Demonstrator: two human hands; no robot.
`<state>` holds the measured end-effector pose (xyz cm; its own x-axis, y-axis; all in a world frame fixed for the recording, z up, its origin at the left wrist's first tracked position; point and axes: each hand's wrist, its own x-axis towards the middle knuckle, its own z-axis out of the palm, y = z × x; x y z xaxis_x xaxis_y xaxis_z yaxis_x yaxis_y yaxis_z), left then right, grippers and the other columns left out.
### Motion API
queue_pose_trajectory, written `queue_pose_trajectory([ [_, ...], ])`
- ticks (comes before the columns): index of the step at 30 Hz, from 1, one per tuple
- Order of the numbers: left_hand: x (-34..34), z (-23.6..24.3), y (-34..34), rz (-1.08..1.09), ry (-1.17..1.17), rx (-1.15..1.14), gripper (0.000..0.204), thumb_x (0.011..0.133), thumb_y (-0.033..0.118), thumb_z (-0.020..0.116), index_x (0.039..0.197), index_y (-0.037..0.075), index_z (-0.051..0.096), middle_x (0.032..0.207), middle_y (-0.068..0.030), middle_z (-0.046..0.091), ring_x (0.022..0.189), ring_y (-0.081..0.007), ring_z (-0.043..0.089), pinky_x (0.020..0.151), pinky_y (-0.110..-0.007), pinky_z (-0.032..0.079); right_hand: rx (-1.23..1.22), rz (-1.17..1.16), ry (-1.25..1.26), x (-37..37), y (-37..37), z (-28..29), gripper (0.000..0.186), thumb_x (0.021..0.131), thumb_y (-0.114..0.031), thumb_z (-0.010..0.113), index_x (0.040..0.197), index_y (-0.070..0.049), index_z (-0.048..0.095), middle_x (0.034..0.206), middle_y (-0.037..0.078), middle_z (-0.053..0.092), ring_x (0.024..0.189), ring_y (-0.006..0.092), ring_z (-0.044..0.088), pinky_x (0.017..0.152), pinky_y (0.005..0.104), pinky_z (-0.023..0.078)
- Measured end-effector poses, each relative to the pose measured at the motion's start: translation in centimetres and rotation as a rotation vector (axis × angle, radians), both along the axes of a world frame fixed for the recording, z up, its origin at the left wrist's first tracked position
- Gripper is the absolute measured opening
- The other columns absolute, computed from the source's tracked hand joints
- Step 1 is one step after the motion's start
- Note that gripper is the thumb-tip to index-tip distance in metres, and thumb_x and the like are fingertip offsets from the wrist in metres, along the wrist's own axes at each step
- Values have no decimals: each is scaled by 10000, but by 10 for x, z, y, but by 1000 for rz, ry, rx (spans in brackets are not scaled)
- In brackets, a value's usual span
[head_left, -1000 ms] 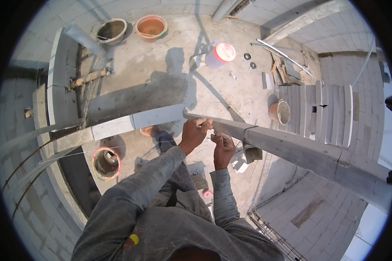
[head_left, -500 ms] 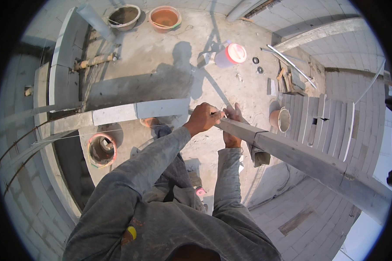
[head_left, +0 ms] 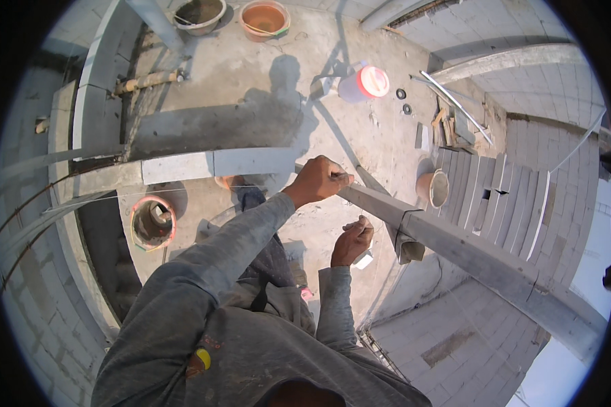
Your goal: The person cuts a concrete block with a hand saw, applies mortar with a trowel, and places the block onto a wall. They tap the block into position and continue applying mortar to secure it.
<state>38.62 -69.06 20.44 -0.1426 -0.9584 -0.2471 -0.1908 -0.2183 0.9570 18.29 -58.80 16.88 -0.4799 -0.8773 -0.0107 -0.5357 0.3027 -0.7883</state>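
Observation:
My left hand (head_left: 319, 180) is closed at the end of a long grey beam (head_left: 483, 252), its fingertips pinched on something too small to name. A thin pale line (head_left: 237, 185) runs in toward it from the left. My right hand (head_left: 352, 240) is below the beam, fingers curled together; what they hold, if anything, is too fine to make out. A thin dark loop (head_left: 406, 216) circles the beam to the right, above a short grey piece (head_left: 409, 251). A row of pale blocks (head_left: 176, 165) lies left of my hands.
Mortar bucket (head_left: 153, 222) at lower left; two basins (head_left: 265, 20) at the back; translucent container (head_left: 363, 84); bucket (head_left: 433, 189) beside stacked panels (head_left: 519, 203); loose boards (head_left: 448, 129); exposed rebar (head_left: 27, 203) along the left; grey block walls (head_left: 428, 346) around.
My right hand came up beside my left at the beam, then dropped below it, its fingers curling. My left hand rose slightly and stayed at the beam's end. The whole view has shifted.

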Motion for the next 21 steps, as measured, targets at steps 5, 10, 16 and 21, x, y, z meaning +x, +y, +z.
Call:
queue_pose_trajectory([
  [5, 7, -15, 20, 88, 0, -59, 289, 861, 292, 743, 912, 10, 783, 688, -165, 695, 594, -195, 627, 587, -362, 473, -37, 350, 402, 23, 21, 60, 242, 997, -210, 554, 901, 5, 607, 745, 140, 604, 659, 290, 603, 624, 426, 498],
  [10, 6, -28, 59, 203, -61, -90, 251, 872, 268, 718, 890, 23, 768, 758, -181, 706, 654, -310, 658, 635, -425, 501, 146, 701, 720, 44, 6, 117, 135, 950, -149, 584, 931, -24, 633, 818, 180, 669, 665, 360, 673, 567, 448, 539],
  [16, 14, -20, 96, 260, -210, -192, 193, 896, 227, 666, 862, 54, 747, 817, -167, 695, 761, -374, 667, 703, -479, 518, 437, 1174, 1246, 118, -87, 155, 182, 872, -173, 613, 891, -65, 758, 762, 153, 725, 709, 299, 735, 614, 427, 584],
  [21, 47, -13, 123, 346, -287, -231, 205, 894, 228, 683, 954, 45, 754, 857, -157, 707, 797, -372, 681, 717, -469, 524, 815, 1136, 1394, 158, -165, 121, 230, 912, -191, 616, 1048, -130, 791, 1079, 77, 766, 1026, 267, 733, 771, 392, 599],
])
